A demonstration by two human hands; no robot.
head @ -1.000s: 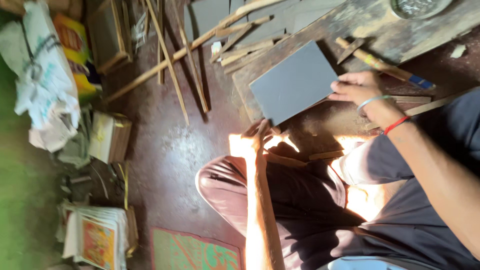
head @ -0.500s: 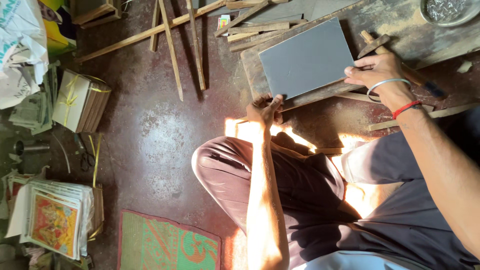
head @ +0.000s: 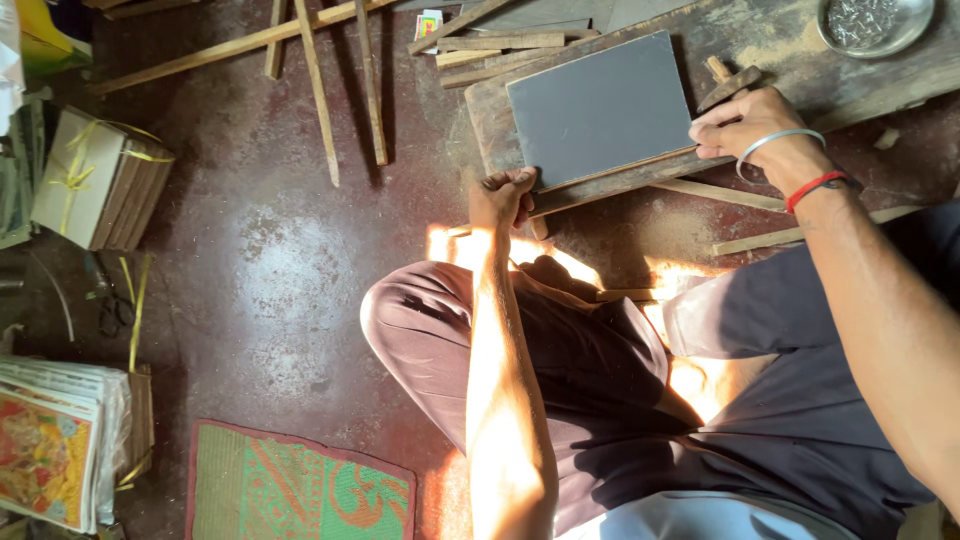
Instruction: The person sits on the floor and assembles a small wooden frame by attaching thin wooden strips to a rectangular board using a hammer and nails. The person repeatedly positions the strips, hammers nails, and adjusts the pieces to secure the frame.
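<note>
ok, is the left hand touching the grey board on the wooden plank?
Touching. The head view shows the left hand with its fingers curled over the near left corner of the grey board, no gap between them.

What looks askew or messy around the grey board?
The grey board lies tilted on the wooden plank, gripped by the left hand and right hand. Wooden sticks lie scattered and crossed on the floor. Sawdust dusts the plank. Nothing looks broken.

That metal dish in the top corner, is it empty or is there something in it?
Not empty. The round metal dish on the wooden plank holds a heap of small silvery bits; they are too small to tell what they are.
</note>
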